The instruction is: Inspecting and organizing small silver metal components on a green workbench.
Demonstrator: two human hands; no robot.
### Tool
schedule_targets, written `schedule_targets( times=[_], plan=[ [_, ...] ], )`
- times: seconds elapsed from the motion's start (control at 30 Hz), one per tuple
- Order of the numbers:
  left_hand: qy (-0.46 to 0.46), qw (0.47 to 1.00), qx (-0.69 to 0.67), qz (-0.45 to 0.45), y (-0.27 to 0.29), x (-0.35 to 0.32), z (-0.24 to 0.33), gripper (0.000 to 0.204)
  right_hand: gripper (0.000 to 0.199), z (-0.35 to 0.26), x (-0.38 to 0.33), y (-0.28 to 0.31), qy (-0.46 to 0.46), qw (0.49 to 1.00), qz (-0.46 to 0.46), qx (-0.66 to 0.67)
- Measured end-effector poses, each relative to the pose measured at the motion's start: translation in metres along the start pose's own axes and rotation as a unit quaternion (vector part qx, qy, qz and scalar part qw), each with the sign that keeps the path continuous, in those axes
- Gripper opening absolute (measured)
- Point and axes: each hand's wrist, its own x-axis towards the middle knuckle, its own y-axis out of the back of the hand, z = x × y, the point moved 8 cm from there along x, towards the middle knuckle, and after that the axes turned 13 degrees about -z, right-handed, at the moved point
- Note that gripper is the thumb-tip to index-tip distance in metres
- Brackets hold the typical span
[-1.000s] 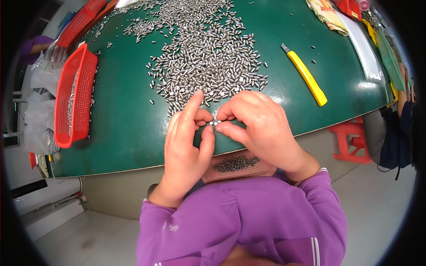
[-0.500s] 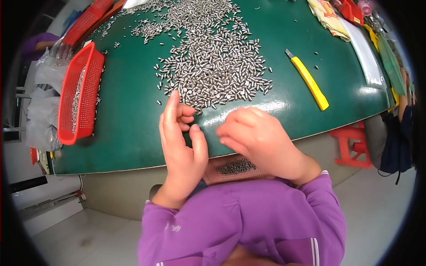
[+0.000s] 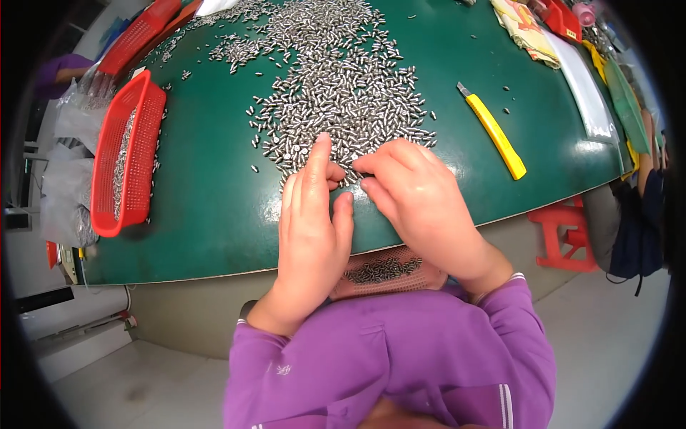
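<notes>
Green table (image 3: 207, 193) bears many pins (image 3: 350, 107) past your left hand (image 3: 314, 207) and right hand (image 3: 421, 193), grasp unclear; basket (image 3: 361, 287) below holds some

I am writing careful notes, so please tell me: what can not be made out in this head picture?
All in the head view:
Left hand: its own fingers hide whether it holds a piece.
Right hand: its fingers cover whatever its grip may hold.
Metal pile: far end cut off by the top edge.
Pink basket: partly hidden by the table and purple shirt.
</notes>
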Motion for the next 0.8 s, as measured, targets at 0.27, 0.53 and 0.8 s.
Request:
schedule_targets(
  times=[0.27, 0.53, 0.8],
  plan=[
    [-0.023, 0.999, -0.043, -0.007, 0.0001, -0.0037, -0.0023, 0.073, 0.019, -0.0023, -0.0039, 0.0004, 0.029, 0.999, -0.015, 0.043],
    [-0.019, 0.999, -0.04, -0.004, 0.0005, -0.004, -0.0033, 0.072, 0.021, -0.0016, -0.0004, -0.0019, -0.003, 0.999, -0.028, 0.03],
    [-0.013, 1.0, -0.028, -0.001, 0.0022, -0.0046, -0.0011, 0.07, 0.019, -0.0022, -0.002, -0.0007, 0.016, 0.999, -0.014, 0.04]
  ],
)
